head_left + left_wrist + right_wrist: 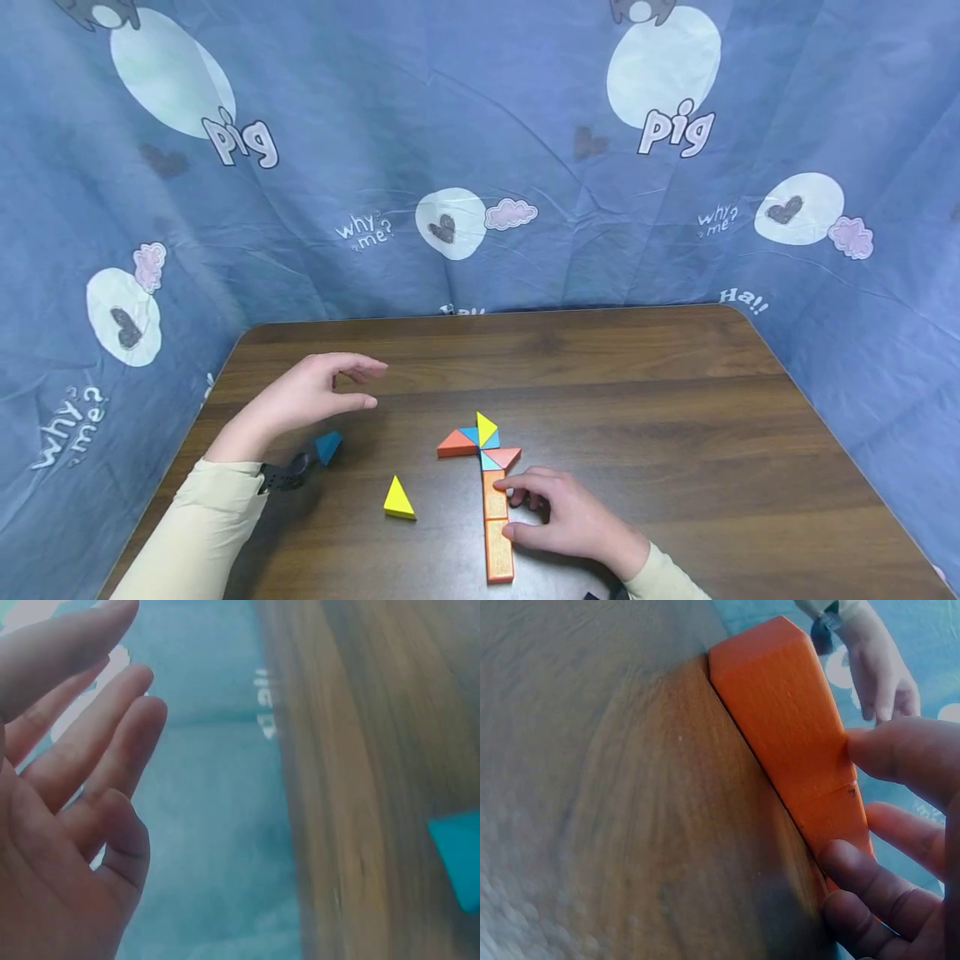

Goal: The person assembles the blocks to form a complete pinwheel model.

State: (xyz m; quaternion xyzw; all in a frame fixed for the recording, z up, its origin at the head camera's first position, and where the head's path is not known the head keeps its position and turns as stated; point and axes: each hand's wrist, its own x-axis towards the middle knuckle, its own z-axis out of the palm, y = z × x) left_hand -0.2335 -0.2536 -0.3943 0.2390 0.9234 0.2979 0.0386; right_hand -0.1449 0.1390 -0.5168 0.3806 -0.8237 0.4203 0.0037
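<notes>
My right hand touches the two orange rectangular blocks, which lie end to end in a line. Its index finger rests on the far block and its thumb on the right edge of the near one. In the right wrist view, fingertips also touch the side of the orange blocks. At their far end is a pinwheel shape of small blue, red and yellow triangular blocks. My left hand hovers over the table's left side, fingers loosely extended and holding nothing. A blue block lies beside its wrist.
A yellow triangular block lies between the left forearm and the orange blocks. The dark wooden table extends to the right. A blue printed cloth hangs behind and around it. A dark band circles the left wrist.
</notes>
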